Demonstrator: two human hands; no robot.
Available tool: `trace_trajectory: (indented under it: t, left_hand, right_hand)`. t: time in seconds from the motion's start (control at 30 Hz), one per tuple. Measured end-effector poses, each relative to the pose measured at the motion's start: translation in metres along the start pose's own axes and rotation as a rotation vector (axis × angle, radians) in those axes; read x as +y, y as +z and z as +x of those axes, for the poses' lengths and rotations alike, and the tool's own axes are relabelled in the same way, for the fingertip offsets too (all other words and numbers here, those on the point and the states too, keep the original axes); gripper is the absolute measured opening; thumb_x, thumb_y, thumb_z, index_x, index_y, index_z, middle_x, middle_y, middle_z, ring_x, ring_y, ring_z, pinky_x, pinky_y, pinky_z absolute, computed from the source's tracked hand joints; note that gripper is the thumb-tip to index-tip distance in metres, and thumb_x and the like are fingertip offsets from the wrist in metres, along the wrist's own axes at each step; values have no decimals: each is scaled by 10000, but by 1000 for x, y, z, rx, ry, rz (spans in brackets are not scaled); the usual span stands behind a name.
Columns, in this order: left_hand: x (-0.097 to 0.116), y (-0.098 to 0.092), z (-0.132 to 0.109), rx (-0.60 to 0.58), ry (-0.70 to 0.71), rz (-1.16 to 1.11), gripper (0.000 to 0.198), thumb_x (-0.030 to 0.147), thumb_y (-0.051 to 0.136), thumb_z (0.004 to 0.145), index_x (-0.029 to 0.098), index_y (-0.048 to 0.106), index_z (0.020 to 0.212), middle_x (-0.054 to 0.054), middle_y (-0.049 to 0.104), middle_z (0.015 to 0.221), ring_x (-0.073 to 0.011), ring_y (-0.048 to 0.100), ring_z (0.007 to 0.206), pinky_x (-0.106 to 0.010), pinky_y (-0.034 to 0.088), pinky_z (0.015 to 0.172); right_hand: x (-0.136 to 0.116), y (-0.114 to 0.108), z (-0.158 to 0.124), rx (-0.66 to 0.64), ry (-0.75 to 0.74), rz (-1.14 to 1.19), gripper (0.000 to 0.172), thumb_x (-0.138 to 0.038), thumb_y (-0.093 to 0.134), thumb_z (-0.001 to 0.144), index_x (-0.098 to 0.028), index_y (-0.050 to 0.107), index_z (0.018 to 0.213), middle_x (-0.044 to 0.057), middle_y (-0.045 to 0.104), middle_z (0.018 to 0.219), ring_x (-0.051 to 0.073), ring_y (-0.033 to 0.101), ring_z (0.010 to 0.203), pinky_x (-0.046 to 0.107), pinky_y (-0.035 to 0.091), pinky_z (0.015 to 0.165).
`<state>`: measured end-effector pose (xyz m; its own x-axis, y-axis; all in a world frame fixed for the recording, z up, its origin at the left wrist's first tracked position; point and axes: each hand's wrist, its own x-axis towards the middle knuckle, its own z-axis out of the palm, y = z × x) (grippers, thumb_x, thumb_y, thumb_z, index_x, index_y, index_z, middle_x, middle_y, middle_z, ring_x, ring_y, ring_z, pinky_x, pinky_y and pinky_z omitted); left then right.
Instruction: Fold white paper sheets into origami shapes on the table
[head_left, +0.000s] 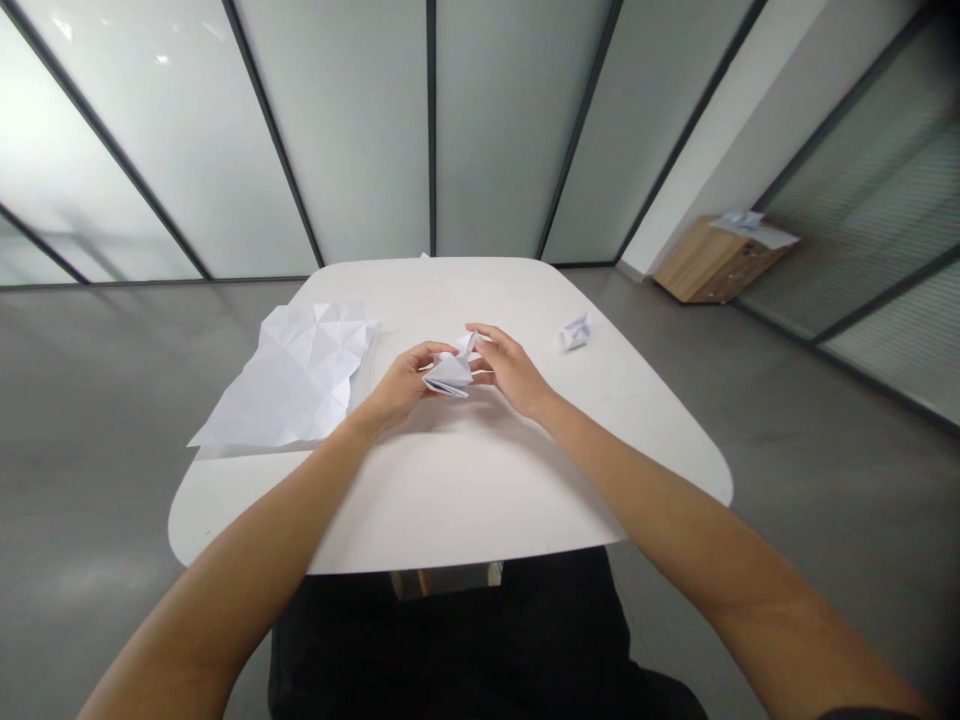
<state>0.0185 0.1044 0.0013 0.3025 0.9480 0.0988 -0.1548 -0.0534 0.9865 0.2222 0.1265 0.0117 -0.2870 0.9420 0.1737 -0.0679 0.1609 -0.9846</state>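
Note:
My left hand (401,385) grips a small folded white paper figure (448,374) above the middle of the white table (465,500). My right hand (510,370) closes on the figure from the other side, its fingers beside a narrow upright paper point. Left of my hands, a large creased paper sheet (296,375) lies flat, its fold lines forming many triangles. A small folded paper piece (576,332) rests to the right, out of reach of my fingers.
The rounded table stands on a grey floor, with frosted glass walls beyond it. A low wooden cabinet (716,260) stands by the far right wall, with loose white papers (754,228) on top. My dark clothing shows at the near table edge.

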Motion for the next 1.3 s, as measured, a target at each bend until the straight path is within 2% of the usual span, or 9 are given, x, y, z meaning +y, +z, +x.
trace_trajectory:
  t: [0.13, 0.2, 0.3, 0.53, 0.73, 1.0, 1.17, 1.23, 1.3]
  left_hand:
    - [-2, -2, 4, 197, 92, 306, 334, 416, 756, 835, 200, 686, 1079, -25, 696, 934, -137, 644, 720, -250, 526, 648]
    - [0, -3, 3, 292, 171, 500, 313, 367, 750, 841, 223, 679, 1109, -10, 689, 930, -131, 631, 715, -251, 520, 683]
    - [7, -2, -1, 340, 262, 688, 375, 293, 766, 830, 253, 667, 1190, -14, 690, 959, -144, 639, 756, -270, 509, 767]
    - [6, 5, -5, 272, 271, 515, 594, 311, 815, 797, 251, 586, 1342, -63, 714, 1089, -197, 688, 905, -284, 514, 788]
    - [-3, 6, 1, 125, 33, 246, 764, 335, 796, 819, 204, 444, 1485, -138, 706, 1260, -217, 717, 997, -358, 542, 891]
    - [3, 5, -1, 97, -7, 316, 546, 422, 851, 765, 150, 691, 1210, -109, 734, 1127, -218, 694, 942, -330, 507, 842]
    - [5, 6, -2, 166, 10, 348, 529, 451, 871, 736, 159, 648, 1117, -55, 698, 1003, -185, 649, 840, -301, 474, 753]
    - [5, 4, -1, 246, 41, 389, 531, 445, 889, 712, 167, 618, 1074, -35, 668, 983, -162, 614, 807, -280, 449, 722]
    - [6, 2, 0, 223, 79, 380, 502, 442, 883, 725, 174, 598, 1040, -21, 647, 961, -149, 595, 804, -268, 438, 725]
  right_hand:
    - [3, -2, 0, 23, -97, -90, 708, -620, 671, 900, -348, 454, 1517, 83, 663, 1309, 224, 729, 943, 406, 654, 791]
    - [6, -2, 0, 55, -189, -212, 647, -605, 690, 896, -327, 531, 1457, 102, 623, 1399, 242, 713, 1029, 418, 649, 836]
    - [9, 1, -2, 26, -216, -329, 475, -566, 696, 904, -272, 660, 1275, 104, 669, 1332, 241, 721, 1005, 421, 641, 849]
    - [10, 6, -4, 35, -169, -366, 322, -347, 760, 823, -238, 704, 1121, 66, 743, 1190, 200, 742, 881, 353, 623, 767]
    - [11, 6, -3, 138, -213, -355, 260, -261, 681, 826, -233, 693, 1084, 54, 757, 1150, 201, 745, 931, 339, 625, 777]
    - [16, 8, -4, 211, -222, -430, 232, -230, 638, 807, -238, 674, 1036, 38, 757, 1087, 201, 732, 928, 370, 616, 823]
    - [16, 7, -3, 218, -225, -417, 260, -203, 616, 773, -241, 657, 1027, 48, 755, 1104, 212, 719, 974, 390, 601, 865]
    - [15, 7, -2, 184, -201, -369, 349, -183, 620, 736, -242, 649, 1078, 68, 746, 1171, 228, 714, 1026, 412, 592, 897]
    - [12, 5, -1, 121, -154, -265, 504, -170, 651, 677, -253, 635, 1173, 88, 721, 1274, 253, 696, 1114, 437, 583, 936]
